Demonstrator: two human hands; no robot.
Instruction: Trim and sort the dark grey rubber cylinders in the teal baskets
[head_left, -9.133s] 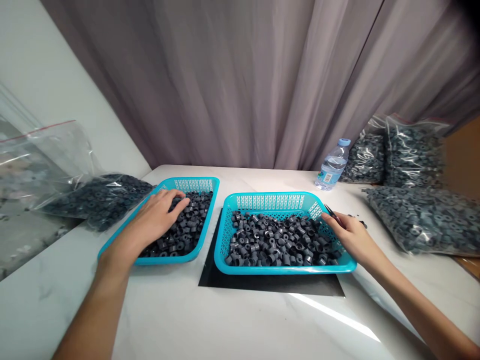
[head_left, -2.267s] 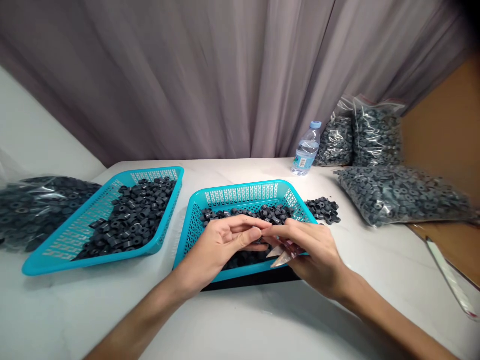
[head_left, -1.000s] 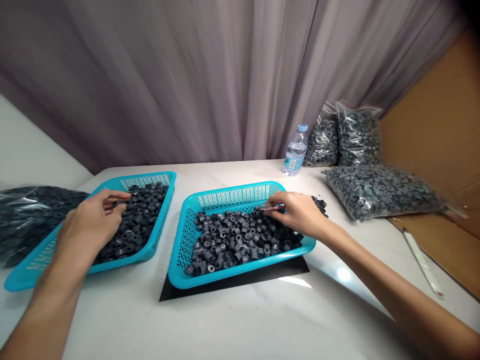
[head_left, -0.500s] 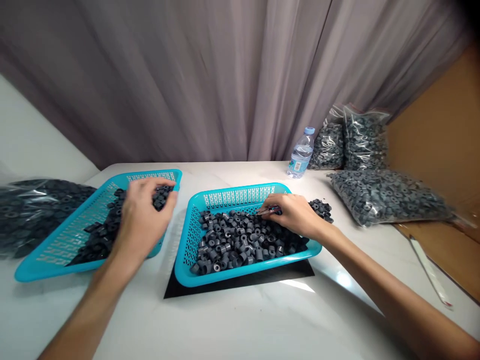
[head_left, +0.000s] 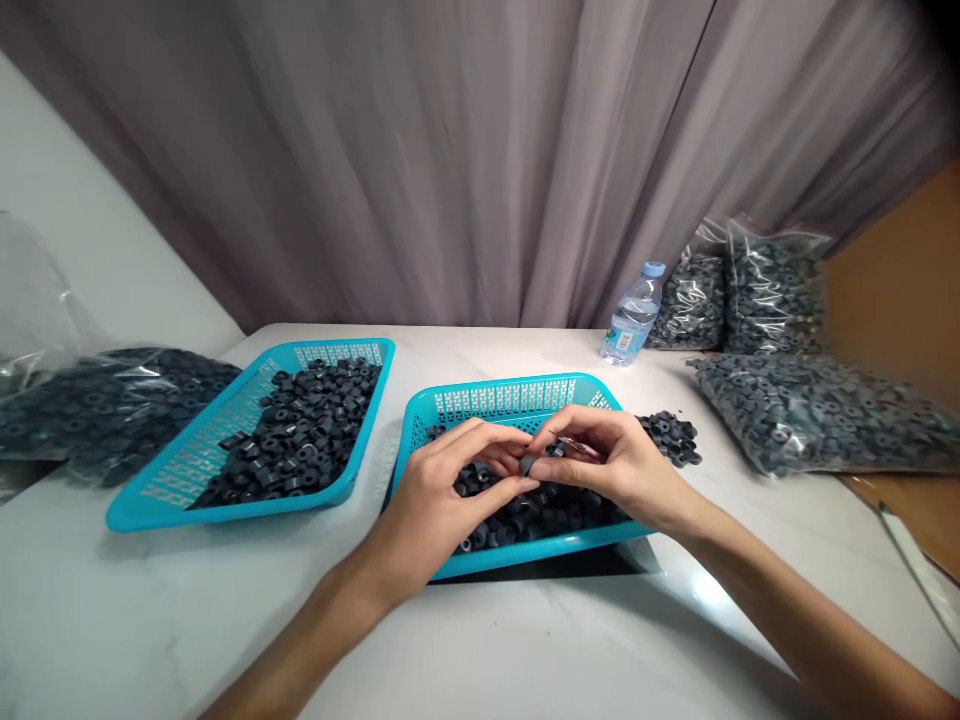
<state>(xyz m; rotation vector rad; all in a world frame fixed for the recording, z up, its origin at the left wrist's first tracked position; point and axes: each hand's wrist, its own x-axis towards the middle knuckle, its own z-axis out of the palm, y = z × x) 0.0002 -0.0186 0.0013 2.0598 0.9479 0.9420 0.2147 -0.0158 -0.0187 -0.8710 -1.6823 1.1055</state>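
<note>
My left hand (head_left: pixel 442 495) and my right hand (head_left: pixel 619 465) meet above the right blue basket (head_left: pixel 517 553). Between their fingertips is a small dark grey plastic cylinder (head_left: pixel 527 465), pinched from both sides. A thin, shiny metal tool (head_left: pixel 581 448) is tucked in my right palm; its kind is mostly hidden by the fingers. Under the hands, many loose grey hollow cylinders (head_left: pixel 517 520) fill the basket. To the left, another blue basket (head_left: pixel 225 516) holds a heap of similar dark pieces (head_left: pixel 300 430), with no hand touching it.
Clear bags of grey pieces lie at left (head_left: pixel 142 400) and right (head_left: pixel 817 415), with upright bags (head_left: pixel 776 290) behind. A water bottle (head_left: pixel 632 315) stands at the back. Loose pieces (head_left: pixel 671 440) sit beside the right basket. A white-handled tool (head_left: pixel 919 565) lies at the right edge.
My left hand has moved from over the left basket to the right basket and met my right hand. A grey cylinder now shows between the fingertips. The view has shifted left.
</note>
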